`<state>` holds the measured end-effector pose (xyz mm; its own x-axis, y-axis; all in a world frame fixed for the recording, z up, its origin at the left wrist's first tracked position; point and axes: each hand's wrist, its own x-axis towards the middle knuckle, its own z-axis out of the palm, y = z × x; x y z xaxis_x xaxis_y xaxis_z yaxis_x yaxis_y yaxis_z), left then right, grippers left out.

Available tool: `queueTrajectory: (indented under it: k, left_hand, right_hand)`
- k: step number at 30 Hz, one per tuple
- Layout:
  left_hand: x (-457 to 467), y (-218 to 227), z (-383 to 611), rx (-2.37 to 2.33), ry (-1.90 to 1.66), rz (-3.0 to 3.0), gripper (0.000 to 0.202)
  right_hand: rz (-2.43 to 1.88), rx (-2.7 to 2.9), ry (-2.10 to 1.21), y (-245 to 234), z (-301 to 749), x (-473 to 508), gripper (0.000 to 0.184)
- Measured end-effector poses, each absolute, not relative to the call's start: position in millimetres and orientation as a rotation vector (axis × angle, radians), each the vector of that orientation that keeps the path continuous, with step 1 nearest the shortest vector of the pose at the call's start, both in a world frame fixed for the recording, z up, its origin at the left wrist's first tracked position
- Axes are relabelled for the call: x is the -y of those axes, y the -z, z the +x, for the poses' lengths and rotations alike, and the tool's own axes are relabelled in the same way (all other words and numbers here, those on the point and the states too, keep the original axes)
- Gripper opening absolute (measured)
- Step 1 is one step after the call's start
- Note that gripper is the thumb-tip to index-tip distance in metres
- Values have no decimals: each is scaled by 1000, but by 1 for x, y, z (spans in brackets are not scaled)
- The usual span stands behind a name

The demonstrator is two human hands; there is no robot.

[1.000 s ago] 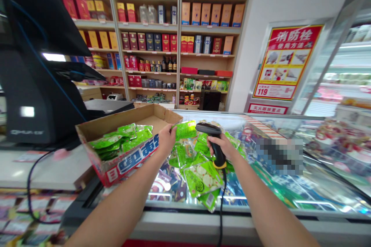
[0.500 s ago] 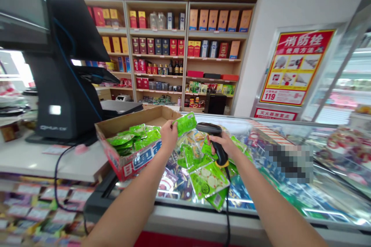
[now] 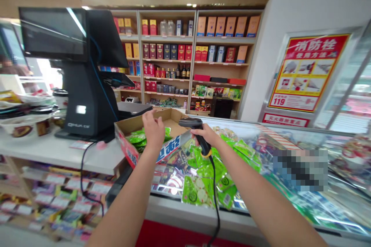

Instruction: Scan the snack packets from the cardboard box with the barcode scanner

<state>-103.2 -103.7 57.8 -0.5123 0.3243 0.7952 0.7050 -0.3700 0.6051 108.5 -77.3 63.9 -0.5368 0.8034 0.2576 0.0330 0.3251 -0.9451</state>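
Behind a glass-topped freezer chest (image 3: 199, 215) in a small shop, a person stands with both forearms stretched forward over the goods. The left hand (image 3: 153, 129) is open and holds nothing, its fingers spread and lifted just above the near wall of a printed cardboard box (image 3: 146, 153). Whether a fingertip touches anything inside is hard to tell from here. The box sits at the chest's left corner, beside the white bench (image 3: 58, 154), which keeps it within easy reach of that hand. Green snack packets (image 3: 135, 137) lie inside it, partly hidden by its wall.

The right hand (image 3: 204, 136) is clenched around the handle of a black barcode scanner (image 3: 191, 123), with the wrist turned so that the scanner's head tips forward and points left, towards the box. It is held up clear of the glass. A black cable (image 3: 215, 197) drops from the scanner's base past the chest's front edge, hanging slack enough to let the scanner move freely. More green packets (image 3: 197, 191) lie in a loose heap on the glass below that hand, among darker packets (image 3: 171, 175). Farther left, a black checkout terminal (image 3: 84, 73) stands on the bench, and wooden shelves (image 3: 171, 61) of boxes and bottles line the back wall.
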Motion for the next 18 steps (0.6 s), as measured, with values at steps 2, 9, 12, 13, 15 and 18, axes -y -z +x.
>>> queueTrajectory:
  k: [2,9,12,13,15,18]
  left_hand:
    - [110,-57,-90,1631,1889,-1617,18]
    - [134,-29,-36,1615,709,-2951,12]
    - [144,-7,-20,1544,177,-3033,41]
    - [147,0,-16,1558,74,-2987,44]
    - [149,10,-14,1594,-6,-2899,39]
    - [145,11,-21,1593,151,-2933,26]
  right_hand:
    - [-778,1819,-1273,-61,113,78,25]
    - [-875,1720,-1207,-41,156,69,29]
    - [-905,1666,-1193,-32,179,64,29]
    - [-908,1646,-1190,-29,187,63,29]
    - [-908,1605,-1190,-24,200,62,29]
    - [-899,1530,-1209,-17,213,63,27]
